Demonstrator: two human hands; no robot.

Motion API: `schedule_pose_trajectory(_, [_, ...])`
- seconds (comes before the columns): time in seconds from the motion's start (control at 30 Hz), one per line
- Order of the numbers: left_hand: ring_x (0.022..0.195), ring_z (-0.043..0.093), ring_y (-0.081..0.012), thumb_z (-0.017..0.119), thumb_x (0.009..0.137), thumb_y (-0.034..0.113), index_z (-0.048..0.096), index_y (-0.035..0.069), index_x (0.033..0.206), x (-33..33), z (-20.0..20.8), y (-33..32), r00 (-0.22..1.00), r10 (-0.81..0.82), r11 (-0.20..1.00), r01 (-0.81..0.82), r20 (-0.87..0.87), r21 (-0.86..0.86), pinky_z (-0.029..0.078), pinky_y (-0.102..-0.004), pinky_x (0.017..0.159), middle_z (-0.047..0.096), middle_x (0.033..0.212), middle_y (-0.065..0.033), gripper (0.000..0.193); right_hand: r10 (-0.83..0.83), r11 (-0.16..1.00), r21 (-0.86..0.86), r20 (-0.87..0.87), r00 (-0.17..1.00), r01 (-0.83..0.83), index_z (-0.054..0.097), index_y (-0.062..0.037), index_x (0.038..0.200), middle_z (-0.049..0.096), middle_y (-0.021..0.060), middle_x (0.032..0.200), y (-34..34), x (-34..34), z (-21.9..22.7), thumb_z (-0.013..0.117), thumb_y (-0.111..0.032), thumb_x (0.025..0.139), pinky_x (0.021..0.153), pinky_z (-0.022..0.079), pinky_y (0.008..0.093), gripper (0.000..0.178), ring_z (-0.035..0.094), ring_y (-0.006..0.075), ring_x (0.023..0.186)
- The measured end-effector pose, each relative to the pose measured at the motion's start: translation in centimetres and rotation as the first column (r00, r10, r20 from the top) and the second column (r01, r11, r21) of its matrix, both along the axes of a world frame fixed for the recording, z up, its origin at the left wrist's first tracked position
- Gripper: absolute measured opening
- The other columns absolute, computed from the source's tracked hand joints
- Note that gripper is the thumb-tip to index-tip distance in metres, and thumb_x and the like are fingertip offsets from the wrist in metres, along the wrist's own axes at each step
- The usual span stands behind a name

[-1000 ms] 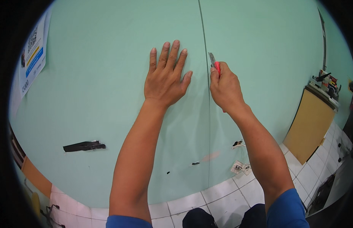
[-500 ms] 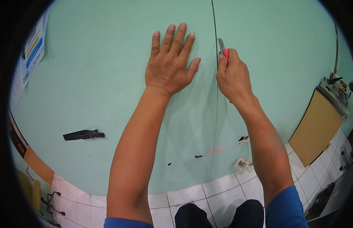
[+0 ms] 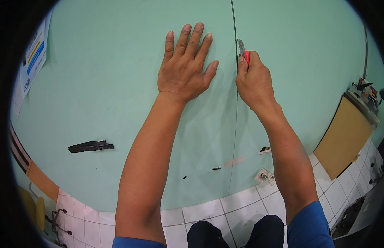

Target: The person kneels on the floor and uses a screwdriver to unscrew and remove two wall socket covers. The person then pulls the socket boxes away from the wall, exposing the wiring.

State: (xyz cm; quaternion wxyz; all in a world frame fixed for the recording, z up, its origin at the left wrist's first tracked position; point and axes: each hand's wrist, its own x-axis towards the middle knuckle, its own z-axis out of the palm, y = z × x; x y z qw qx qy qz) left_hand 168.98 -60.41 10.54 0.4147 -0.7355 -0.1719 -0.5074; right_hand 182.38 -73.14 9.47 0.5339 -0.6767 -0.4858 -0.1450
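Observation:
Fingers spread, my left hand (image 3: 184,68) lies flat against the pale green wall (image 3: 105,91). My right hand (image 3: 256,84) is closed around a utility knife (image 3: 246,58) with a red handle. Its metal blade points up and stands just right of a dark vertical seam (image 3: 234,29) in the wall. Whether the blade touches the seam I cannot tell. Above the knife the seam looks dark and wide; below my right hand it thins to a fine line. Most of the knife's handle is hidden in my fist.
A black torn-looking patch (image 3: 91,146) marks the wall at lower left. A white wall socket (image 3: 264,175) sits low, beside my right forearm. At the right stands a tan board (image 3: 345,136) with clutter on top. White floor tiles (image 3: 200,213) run below; a yellow chair (image 3: 39,213) is at lower left.
Hardly anything differs. My right hand and the knife sit very slightly higher beside the seam. My left hand stays flat in nearly the same spot.

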Motion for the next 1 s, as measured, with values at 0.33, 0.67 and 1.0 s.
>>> schedule_pose_trajectory(0.33, [0.152,0.027,-0.0247,0.058,0.096,0.044,0.051,0.017,0.148,0.1,0.1,0.1,1.0,-0.001,1.0,0.001,0.0,0.02,0.015,-0.0479,0.126,0.037,0.161,-0.0057,0.059,-0.022,0.999,-0.027,0.058,0.998,0.024,0.052,0.0064,0.105,0.065,0.021,0.075,-0.3,-0.2,0.6,0.043,-0.02,0.106,0.066,0.053,0.046,0.028,0.066,0.0366,0.07])
schedule_pose_trajectory(0.67, [0.149,0.031,-0.0309,0.054,0.097,0.042,0.055,0.01,0.142,0.0,0.4,0.0,0.996,0.088,0.994,-0.086,-0.03,0.061,0.012,-0.0535,0.124,0.042,0.156,-0.0142,0.055,-0.096,0.987,-0.115,0.13,0.987,0.111,0.051,0.0055,0.103,0.065,0.0221,0.077,-0.4,-0.3,0.4,0.044,-0.019,0.105,0.065,0.053,0.0454,0.026,0.066,0.0376,0.071])
schedule_pose_trajectory(1.0, [0.146,0.035,-0.0385,0.049,0.097,0.031,0.051,-0.008,0.139,-0.7,1.0,-0.6,0.994,-0.047,0.999,0.043,-0.1,-0.032,0.014,-0.055,0.123,0.045,0.152,-0.0241,0.058,-0.125,0.986,-0.099,0.096,0.987,0.135,0.051,0.0037,0.103,0.063,0.0214,0.074,0.0,-0.7,-0.2,0.047,-0.02,0.105,0.064,0.051,0.0473,0.024,0.065,0.0366,0.07])
